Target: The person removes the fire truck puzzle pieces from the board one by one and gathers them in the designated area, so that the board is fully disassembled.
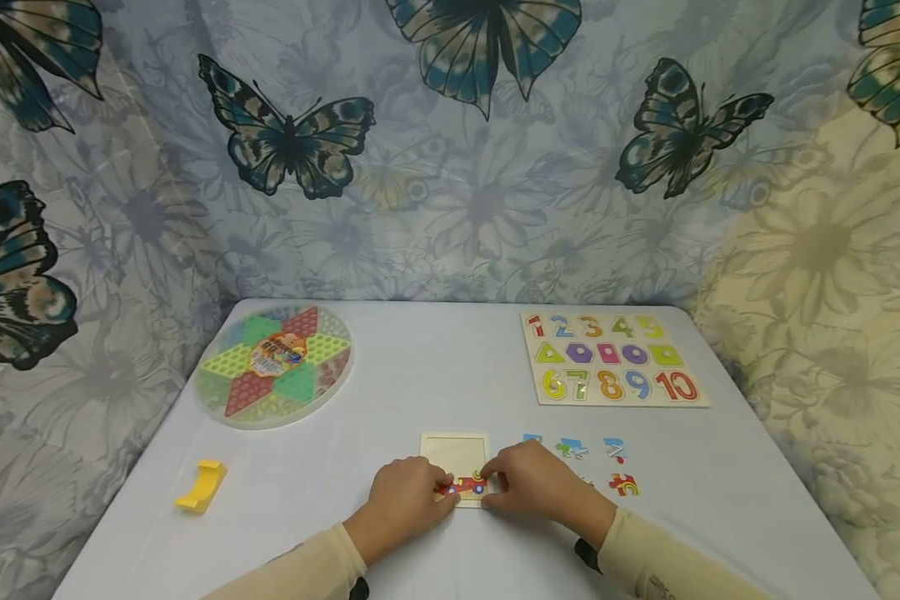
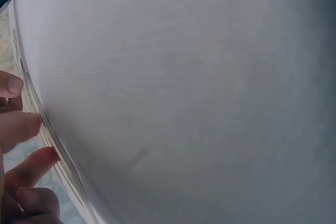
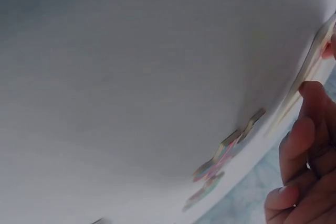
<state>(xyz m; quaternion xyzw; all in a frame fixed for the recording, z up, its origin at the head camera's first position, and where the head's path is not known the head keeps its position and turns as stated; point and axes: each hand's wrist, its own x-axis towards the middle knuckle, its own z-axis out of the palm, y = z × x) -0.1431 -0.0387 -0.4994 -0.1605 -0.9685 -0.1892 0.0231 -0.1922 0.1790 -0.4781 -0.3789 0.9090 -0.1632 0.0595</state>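
In the head view a small wooden puzzle board (image 1: pixel 454 451) with a raised rim lies near the front of the table. Along its near part are red vehicle puzzle pieces (image 1: pixel 467 483) with a blue wheel. My left hand (image 1: pixel 407 502) pinches the left end of these pieces between thumb and index finger. From the other side, my right hand (image 1: pixel 534 483) pinches the right end. Seen edge-on in the wrist views, the board (image 2: pixel 65 169) has left fingertips (image 2: pixel 32 124) at its rim, and right fingertips (image 3: pixel 311 88) touch it too. Fingers partly cover the pieces.
Loose puzzle pieces (image 1: pixel 624 484) lie right of the board, some behind my right hand. A number-and-shape board (image 1: pixel 603 398) stands back right, a round star-patterned game board (image 1: pixel 277 387) back left. A yellow curved piece (image 1: pixel 202 487) lies front left on the white table (image 1: pixel 420 358).
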